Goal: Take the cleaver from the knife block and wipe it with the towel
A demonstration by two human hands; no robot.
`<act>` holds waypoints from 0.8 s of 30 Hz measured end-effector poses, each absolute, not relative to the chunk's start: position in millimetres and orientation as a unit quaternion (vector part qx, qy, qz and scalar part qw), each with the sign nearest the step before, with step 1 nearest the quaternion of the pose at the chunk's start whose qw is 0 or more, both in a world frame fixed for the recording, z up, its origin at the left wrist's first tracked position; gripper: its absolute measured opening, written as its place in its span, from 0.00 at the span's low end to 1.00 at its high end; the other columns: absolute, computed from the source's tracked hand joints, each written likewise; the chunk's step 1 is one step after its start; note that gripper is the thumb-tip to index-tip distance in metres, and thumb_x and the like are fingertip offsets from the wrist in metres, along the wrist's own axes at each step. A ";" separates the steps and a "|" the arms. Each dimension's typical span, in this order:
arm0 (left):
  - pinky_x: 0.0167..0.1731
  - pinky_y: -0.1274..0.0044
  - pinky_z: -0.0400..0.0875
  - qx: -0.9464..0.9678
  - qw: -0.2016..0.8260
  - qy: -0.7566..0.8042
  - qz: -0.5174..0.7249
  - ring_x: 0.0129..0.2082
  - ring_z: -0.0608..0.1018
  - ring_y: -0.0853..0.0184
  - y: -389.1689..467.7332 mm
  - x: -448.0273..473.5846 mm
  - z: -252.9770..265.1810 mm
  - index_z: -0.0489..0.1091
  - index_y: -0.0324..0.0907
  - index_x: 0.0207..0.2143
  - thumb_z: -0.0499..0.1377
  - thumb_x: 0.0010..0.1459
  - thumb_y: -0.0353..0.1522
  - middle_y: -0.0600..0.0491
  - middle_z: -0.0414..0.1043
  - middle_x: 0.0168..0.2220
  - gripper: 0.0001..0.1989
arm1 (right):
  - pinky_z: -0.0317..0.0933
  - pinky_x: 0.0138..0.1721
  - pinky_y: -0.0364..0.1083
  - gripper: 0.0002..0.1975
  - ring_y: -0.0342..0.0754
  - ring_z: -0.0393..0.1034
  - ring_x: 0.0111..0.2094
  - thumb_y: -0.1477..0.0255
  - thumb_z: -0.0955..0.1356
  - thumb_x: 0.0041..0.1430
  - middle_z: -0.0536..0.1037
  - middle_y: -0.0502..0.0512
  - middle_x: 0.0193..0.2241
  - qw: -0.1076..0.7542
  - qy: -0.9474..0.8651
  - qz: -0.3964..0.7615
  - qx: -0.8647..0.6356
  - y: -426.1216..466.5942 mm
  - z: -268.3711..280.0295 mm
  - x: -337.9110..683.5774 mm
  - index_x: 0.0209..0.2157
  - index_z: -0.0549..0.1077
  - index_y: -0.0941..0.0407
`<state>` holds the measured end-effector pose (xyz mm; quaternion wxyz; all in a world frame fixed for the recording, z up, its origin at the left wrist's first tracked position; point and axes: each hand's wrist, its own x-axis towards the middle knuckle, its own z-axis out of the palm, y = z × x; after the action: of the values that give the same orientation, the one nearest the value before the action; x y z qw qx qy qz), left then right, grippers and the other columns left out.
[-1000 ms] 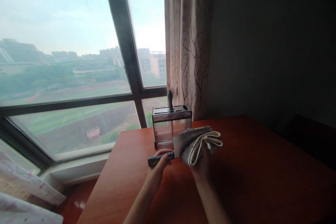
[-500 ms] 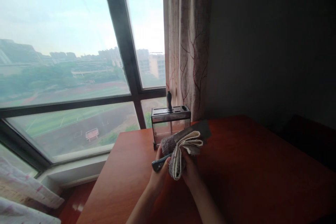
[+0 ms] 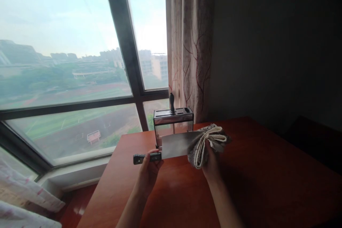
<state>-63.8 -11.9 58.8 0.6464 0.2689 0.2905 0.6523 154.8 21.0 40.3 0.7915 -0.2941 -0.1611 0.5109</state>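
The left hand (image 3: pixel 151 165) clasps the cleaver (image 3: pixel 171 146) by its handle (image 3: pixel 139 159), the blade (image 3: pixel 177 144) extending rightward from that grip into the folded cloth (image 3: pixel 199 149) gripped in the right hand (image 3: pixel 212 162), while the knife holder (image 3: pixel 172 117) stands beyond both grips on the table (image 3: pixel 176 196).

No text, label, brand, number or sign reads anywhere in view: nothing legible on cleaver (image 3: pixel 175 145), folded cloth (image 3: pixel 198 152), knife holder (image 3: pixel 171 119), curtain (image 3: pixel 191 42) or worktop (image 3: pixel 175 199).
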 end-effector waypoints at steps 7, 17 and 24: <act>0.35 0.75 0.74 0.266 0.606 0.370 0.652 0.32 0.79 0.66 -10.0 -53.3 62.0 0.75 0.39 0.35 0.66 0.47 0.42 0.51 0.77 0.32 0.17 | 0.58 0.54 0.54 0.28 0.52 0.69 0.48 0.69 0.76 0.42 0.76 0.51 0.47 0.746 -0.295 0.440 -0.403 16.3 31.5 168.2 0.48 0.72 0.51; 0.36 0.71 0.74 0.258 0.620 0.376 0.639 0.30 0.80 0.64 -10.7 -51.1 64.0 0.72 0.40 0.32 0.66 0.46 0.41 0.52 0.77 0.30 0.15 | 0.51 0.59 0.57 0.16 0.56 0.67 0.51 0.74 0.77 0.38 0.80 0.51 0.40 0.731 -0.380 0.403 -0.399 19.9 24.0 175.9 0.33 0.78 0.49; 0.32 0.76 0.74 0.231 0.634 0.372 0.638 0.28 0.79 0.68 -9.1 -47.7 54.4 0.71 0.42 0.32 0.64 0.48 0.40 0.54 0.76 0.29 0.12 | 0.68 0.40 0.50 0.20 0.51 0.75 0.37 0.64 0.74 0.45 0.81 0.52 0.36 0.765 -0.227 0.471 -0.375 16.6 24.8 165.2 0.42 0.74 0.53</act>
<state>-47.7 -9.1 54.4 0.6340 0.2308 0.3720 0.6375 165.2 16.6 24.8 0.7654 -0.3748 -0.2271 0.4713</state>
